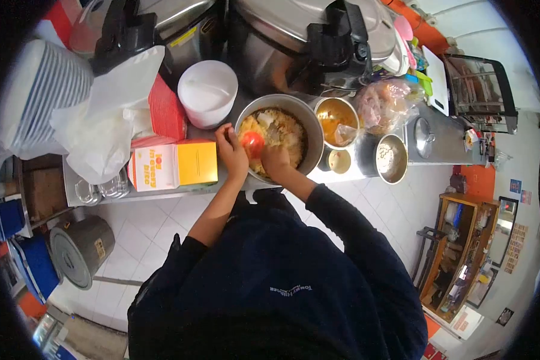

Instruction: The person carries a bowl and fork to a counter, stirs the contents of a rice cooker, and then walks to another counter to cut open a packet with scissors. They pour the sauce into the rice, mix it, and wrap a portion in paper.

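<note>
A deep metal pot [315,135] holds yellowish, rice-like food [288,129] with paler lumps on top. Curled at the pot's left side, my left hand [233,155] grips it by the rim. A shiny red round piece [252,142] lies in the food right beside those fingers. My right hand [276,162] reaches over the near rim, closed and low over the food; what it holds is hidden under the fingers. White bowls [207,93] stand stacked behind my left hand, and a yellow and white printed box [174,165] is just left of it.
Two large lidded metal cookers [276,66] line the back. Right of the pot are a pot of orange liquid [336,120], a small cup [339,161], a bagged item [387,102] and another metal pot [392,159]. Stacked foam containers [48,90] and red cartons [167,111] stand left.
</note>
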Available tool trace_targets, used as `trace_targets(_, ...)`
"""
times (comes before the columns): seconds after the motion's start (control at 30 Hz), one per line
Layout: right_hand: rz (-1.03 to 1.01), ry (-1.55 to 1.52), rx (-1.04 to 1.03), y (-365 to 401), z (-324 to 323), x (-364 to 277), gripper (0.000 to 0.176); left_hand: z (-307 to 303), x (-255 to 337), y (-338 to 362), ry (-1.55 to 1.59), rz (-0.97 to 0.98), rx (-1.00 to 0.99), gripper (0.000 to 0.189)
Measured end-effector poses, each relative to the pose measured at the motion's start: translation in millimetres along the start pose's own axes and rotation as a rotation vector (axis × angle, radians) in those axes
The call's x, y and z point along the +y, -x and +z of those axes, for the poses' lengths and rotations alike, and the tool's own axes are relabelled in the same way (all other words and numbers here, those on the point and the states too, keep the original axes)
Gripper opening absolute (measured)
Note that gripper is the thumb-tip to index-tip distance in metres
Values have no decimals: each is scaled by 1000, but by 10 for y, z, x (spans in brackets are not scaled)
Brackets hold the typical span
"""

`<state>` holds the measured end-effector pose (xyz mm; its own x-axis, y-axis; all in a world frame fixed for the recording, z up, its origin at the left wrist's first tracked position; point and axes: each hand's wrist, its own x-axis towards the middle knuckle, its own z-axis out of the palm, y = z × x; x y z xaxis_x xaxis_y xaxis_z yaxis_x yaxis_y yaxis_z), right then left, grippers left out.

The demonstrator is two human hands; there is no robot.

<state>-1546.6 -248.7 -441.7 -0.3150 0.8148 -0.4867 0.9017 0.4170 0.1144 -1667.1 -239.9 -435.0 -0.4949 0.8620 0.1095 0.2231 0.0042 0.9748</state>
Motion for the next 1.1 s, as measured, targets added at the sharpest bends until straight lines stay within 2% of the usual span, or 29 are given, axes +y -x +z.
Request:
trace_targets(0.07, -140, 290, 333, 6, -6, 175, 16, -8, -3, 11, 3, -10, 5, 22)
trace_targets(0.13, 46, 117, 214, -75, -360, 371, 14, -2, -2, 15, 39, -46, -11, 21)
trace_targets(0.27, -100, 155, 170, 93, -531, 770, 12, -7, 22, 9, 12, -8, 20, 21)
trace_targets(0.33, -157, 194, 152, 207, -467, 682, 12, -4, 40, 12, 37, -6, 43, 20)
trace_targets(0.4, -232, 122, 18, 307, -334, 494, 12, -7, 76, 24, 82, -110, 28, 19)
trace_targets(0.43, -221, -7, 83, 307, -269, 426, 12, 14, 33, 20, 71, -74, 53, 18)
trace_targets(0.47, -227, -3, 79, 175, -24, 488, 12, 14, 28, 15, 71, -79, 60, 18)
trace_targets(0.53, -427, -368, 147, -160, 526, 735, 17, 12, 19, 14, 105, -112, 42, 17)
trace_targets(0.57, -437, -361, 139, -128, 343, 792, 17, 10, 19, 17, 107, -120, 54, 17)
trace_targets(0.63, 161, -1405, -770, -43, -251, 881, 30, 3, 35, 10, 97, -76, 60, 17)
trace_targets(0.77, 39, -1369, -665, 114, -406, 1042, 41, -4, 12, 5, 128, -112, 81, 19)
trace_targets(0.83, -227, -762, 60, 158, -608, 1067, 34, -3, -37, 18, 105, -82, 52, 20)
trace_targets(0.87, -237, -753, 55, -7, -333, 1061, 34, -10, -17, 19, 107, -86, 65, 20)
trace_targets(0.93, -352, 82, 448, -492, 494, 913, 27, -25, 40, 14, 95, -72, 74, 21)
trace_targets(1.0, -178, 24, 71, -131, 145, 229, 23, -18, 18, 19, 99, -79, 82, 21)
trace_targets(1.03, -186, 33, 73, -116, 161, 191, 23, -18, 1, 23, 101, -78, 77, 21)
trace_targets(1.1, -41, -237, -109, -173, 80, 138, 26, -16, -8, 32, 115, -79, 83, 21)
